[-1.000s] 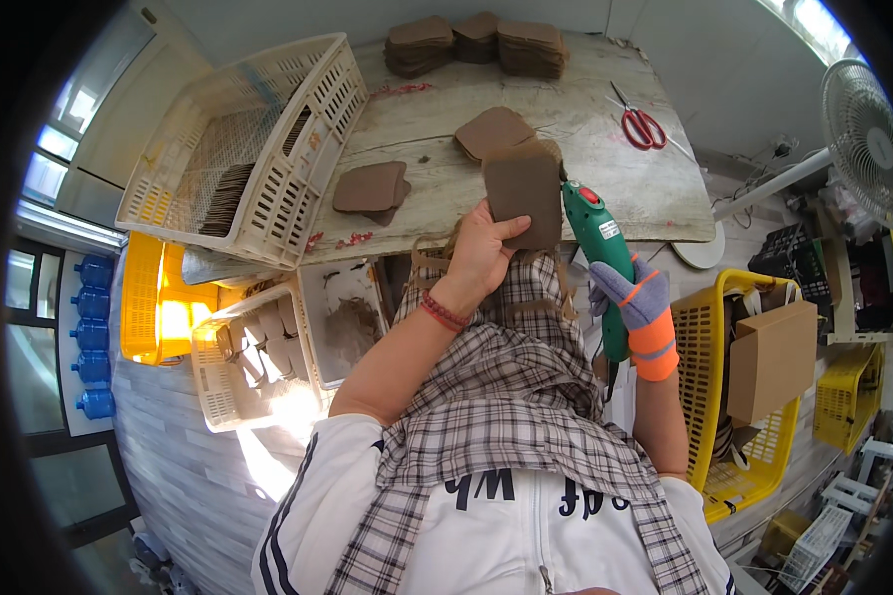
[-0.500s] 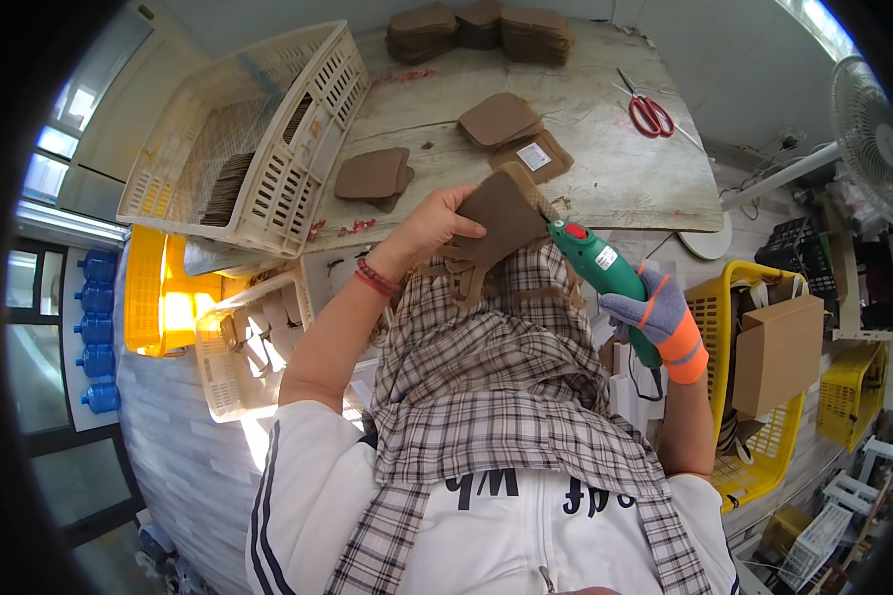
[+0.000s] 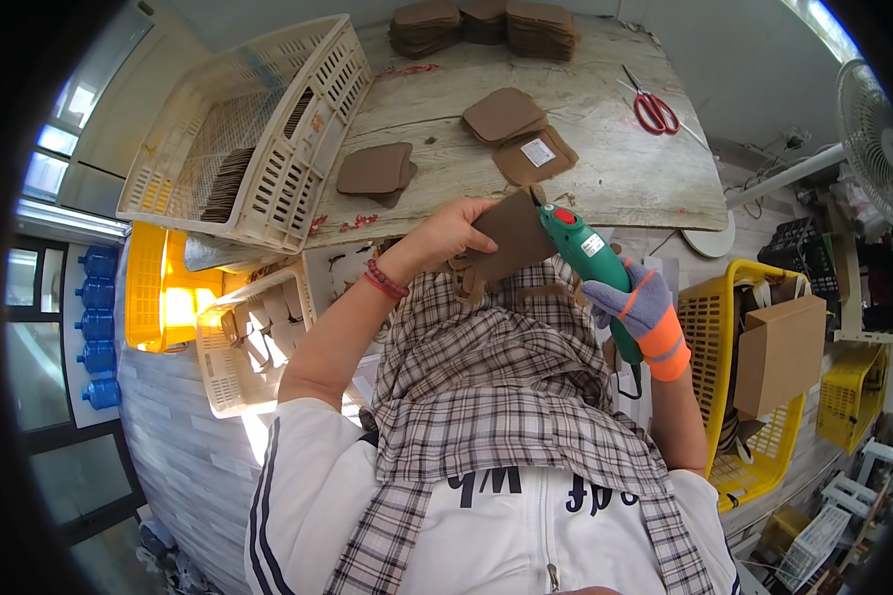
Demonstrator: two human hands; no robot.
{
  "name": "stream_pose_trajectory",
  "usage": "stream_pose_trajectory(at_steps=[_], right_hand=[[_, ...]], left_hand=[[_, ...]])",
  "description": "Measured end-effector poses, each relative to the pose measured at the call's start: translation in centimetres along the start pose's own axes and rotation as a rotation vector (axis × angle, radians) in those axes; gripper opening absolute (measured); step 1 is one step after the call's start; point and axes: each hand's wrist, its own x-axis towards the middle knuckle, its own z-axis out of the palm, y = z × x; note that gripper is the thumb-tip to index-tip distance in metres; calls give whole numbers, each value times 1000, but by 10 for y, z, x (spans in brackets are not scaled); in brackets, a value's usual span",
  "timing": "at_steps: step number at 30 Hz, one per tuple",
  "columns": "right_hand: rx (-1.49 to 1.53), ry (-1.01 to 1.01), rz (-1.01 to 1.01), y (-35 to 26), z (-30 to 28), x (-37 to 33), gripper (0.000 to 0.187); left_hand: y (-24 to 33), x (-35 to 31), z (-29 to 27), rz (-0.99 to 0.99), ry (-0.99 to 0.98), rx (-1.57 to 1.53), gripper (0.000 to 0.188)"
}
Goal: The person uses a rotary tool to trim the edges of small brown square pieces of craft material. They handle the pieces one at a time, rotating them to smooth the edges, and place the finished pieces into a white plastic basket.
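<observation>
My left hand [image 3: 451, 236], bare with red bracelets at the wrist, pinches a flat brown square piece [image 3: 511, 236] with rounded corners above my lap. My right hand [image 3: 641, 305] wears a grey and orange glove and grips a green corded electric cutter [image 3: 590, 253] with a red button. The cutter's head meets the far right corner of the brown piece; its blade is too small to make out. Brown offcut strips [image 3: 466, 283] hang below the piece over my checked apron [image 3: 486, 357].
On the worn table [image 3: 417, 114] lie brown stacks [image 3: 504, 114], a labelled brown piece [image 3: 536, 154], another small stack [image 3: 375, 169] and red-handled scissors [image 3: 655, 113]. A cream crate [image 3: 308, 144] stands left, a yellow basket [image 3: 704, 327] right, a fan [image 3: 875, 144] far right.
My right hand and the cutter have shifted slightly left, the cutter's head moving up to the piece's far right corner. My left hand has turned the piece and moved it slightly right.
</observation>
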Motion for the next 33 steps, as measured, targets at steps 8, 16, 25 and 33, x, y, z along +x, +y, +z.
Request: stream_pose_trajectory(at_steps=[8,16,25,33], right_hand=[[22,-38,43,1,-6,4,41],[91,-100,44,0,-5,3,39],[-74,-103,-3,4,-4,1,39],[-135,-110,-53,5,3,6,43]], left_hand=[[5,0,-14,163,198,268,32],[7,-14,-25,278,316,-80,20],[16,-18,-24,222,232,47,25],[23,-13,-6,246,134,131,61]])
